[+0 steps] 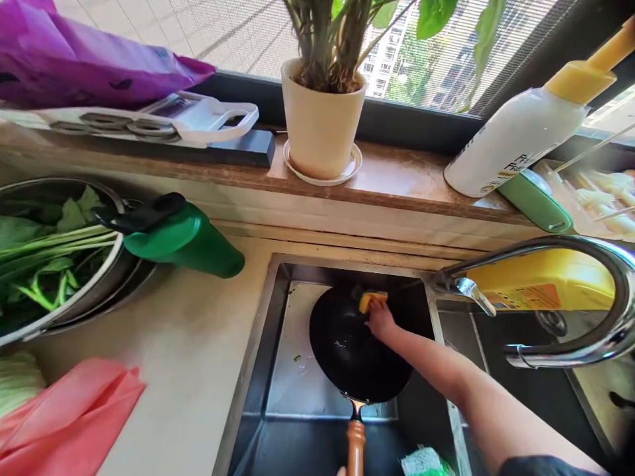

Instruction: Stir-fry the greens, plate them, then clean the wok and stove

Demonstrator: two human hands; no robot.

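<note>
A black wok [347,350] with a wooden handle [356,439] sits in the left basin of the sink [285,357]. My right hand [381,319] is closed around a yellow sponge [372,301] and presses it against the wok's far inner wall. Only a sliver of my left hand [342,471] shows at the bottom edge, gripping the handle; its other fingers are out of frame. A little water glints in the wok's bottom. Near the basin's front right lies a green and white packet or scouring pad [425,461].
A chrome faucet [560,357] arches over the right basin, beside a yellow bottle [540,277]. Left on the counter are a green bottle [193,241], a pot of leafy greens [54,264] and a red plastic bag [74,416]. The sill holds a potted plant [322,125] and a white pump bottle [516,145].
</note>
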